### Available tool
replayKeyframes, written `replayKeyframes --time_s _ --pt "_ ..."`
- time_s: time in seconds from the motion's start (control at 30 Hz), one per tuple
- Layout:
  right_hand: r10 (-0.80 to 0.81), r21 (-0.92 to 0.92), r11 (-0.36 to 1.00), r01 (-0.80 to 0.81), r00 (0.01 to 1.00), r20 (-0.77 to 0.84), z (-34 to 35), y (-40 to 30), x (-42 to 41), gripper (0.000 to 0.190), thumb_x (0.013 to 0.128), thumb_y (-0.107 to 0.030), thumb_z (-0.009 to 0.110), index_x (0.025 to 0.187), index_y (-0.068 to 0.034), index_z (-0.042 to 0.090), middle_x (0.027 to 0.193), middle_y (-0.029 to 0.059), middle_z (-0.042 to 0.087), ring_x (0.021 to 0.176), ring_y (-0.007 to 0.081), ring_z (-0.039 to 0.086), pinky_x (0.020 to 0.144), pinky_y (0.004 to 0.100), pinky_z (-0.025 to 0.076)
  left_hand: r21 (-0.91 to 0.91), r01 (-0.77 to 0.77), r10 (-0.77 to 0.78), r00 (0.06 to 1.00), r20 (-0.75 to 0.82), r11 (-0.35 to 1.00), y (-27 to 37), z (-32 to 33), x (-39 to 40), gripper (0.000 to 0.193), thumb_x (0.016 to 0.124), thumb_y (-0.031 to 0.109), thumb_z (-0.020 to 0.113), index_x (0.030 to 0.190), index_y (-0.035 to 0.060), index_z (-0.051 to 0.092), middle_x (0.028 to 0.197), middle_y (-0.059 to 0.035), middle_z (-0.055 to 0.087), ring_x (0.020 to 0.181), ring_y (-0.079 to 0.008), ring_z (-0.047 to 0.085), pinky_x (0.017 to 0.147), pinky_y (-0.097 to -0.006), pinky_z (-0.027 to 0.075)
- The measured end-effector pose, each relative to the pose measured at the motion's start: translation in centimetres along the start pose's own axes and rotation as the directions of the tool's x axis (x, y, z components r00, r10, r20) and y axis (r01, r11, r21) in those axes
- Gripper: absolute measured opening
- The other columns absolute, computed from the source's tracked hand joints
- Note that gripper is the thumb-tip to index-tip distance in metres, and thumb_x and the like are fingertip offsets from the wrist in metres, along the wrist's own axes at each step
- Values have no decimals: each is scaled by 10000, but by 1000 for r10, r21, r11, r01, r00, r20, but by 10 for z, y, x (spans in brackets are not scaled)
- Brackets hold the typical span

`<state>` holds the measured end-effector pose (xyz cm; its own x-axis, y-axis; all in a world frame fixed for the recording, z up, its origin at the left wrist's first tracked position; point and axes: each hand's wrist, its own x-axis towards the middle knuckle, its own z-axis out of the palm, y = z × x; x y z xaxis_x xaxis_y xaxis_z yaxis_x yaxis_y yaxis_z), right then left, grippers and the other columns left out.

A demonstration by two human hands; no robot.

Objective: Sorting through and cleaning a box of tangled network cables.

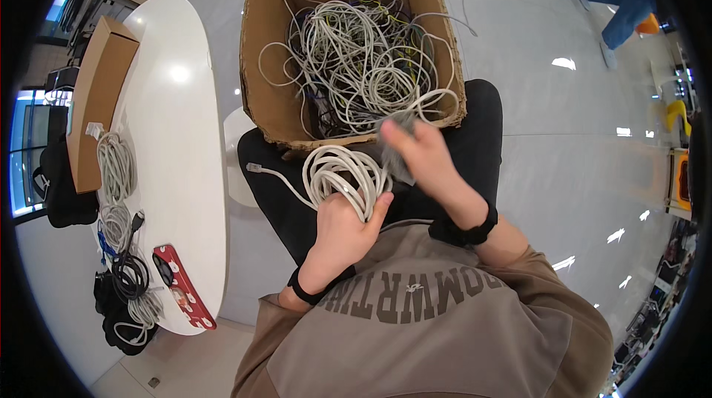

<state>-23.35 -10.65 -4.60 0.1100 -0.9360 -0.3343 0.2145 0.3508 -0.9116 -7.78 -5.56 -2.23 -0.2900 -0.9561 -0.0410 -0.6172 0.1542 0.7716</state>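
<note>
My left hand (pixel 346 234) grips a coil of off-white network cable (pixel 337 171) above my lap. From the coil's left side a free end sticks out with a clear modular plug (pixel 254 167) on it. A grey cloth (pixel 394 156), blurred, is held in my right hand (pixel 427 156) at the near right edge of the box. A loop of pale cable (pixel 445 95) rises just beyond that hand; whether it passes through the cloth cannot be told. The open cardboard box (pixel 267 86) before my knees holds a tangled heap of cables (pixel 356 58), mostly pale.
To the left stands a white table (pixel 172 103) with a closed carton (pixel 103 97), bundled pale cables (pixel 115 167), a black cable coil (pixel 130 275) and a phone in a red case (pixel 183 287). A white stool (pixel 236 178) is beside my knee. A person's legs (pixel 617 14) are at the far right.
</note>
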Motion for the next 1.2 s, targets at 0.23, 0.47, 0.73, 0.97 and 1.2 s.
replayKeyframes --time_s 0.23,0.47,0.73,0.97,1.2 --pt "87 281 957 -79 996 -14 -24 -13 8 318 883 -316 566 920 -2 600 808 14 604 717 75 551 655 229 442 -149 -46 39 998 -50 988 5 1 -1 197 809 194 618 748 7 622 626 -147 587 574 -347 565 526 -390 435" --pt "146 471 849 -239 963 227 -26 -23 -15 399 885 -326 546 1046 38 570 945 75 616 830 134 600 751 258 476 -189 -50 33 995 -96 981 -1 2 -1 185 801 181 626 734 9 624 627 -146 588 584 -347 570 530 -386 438" --pt "154 243 952 -183 979 134 -5 -13 -34 317 746 -100 705 1000 16 555 924 46 598 827 122 578 753 283 472 -68 -105 103 994 -30 992 -1 4 -1 143 767 161 623 758 19 623 680 -143 605 609 -342 574 563 -405 447" --pt "119 514 856 -56 989 -91 -16 4 -10 171 824 -137 609 897 8 556 798 75 590 724 155 573 666 295 474 35 -153 152 988 21 988 -1 2 -4 167 783 180 626 728 23 622 627 -128 591 567 -330 562 527 -397 436" --pt "77 797 603 21 993 -84 -66 8 40 74 867 -82 468 850 -10 473 765 95 507 698 223 513 636 348 452 -114 -96 103 993 53 989 -2 -9 -15 163 793 179 622 757 20 633 633 -123 595 576 -328 565 536 -382 440"
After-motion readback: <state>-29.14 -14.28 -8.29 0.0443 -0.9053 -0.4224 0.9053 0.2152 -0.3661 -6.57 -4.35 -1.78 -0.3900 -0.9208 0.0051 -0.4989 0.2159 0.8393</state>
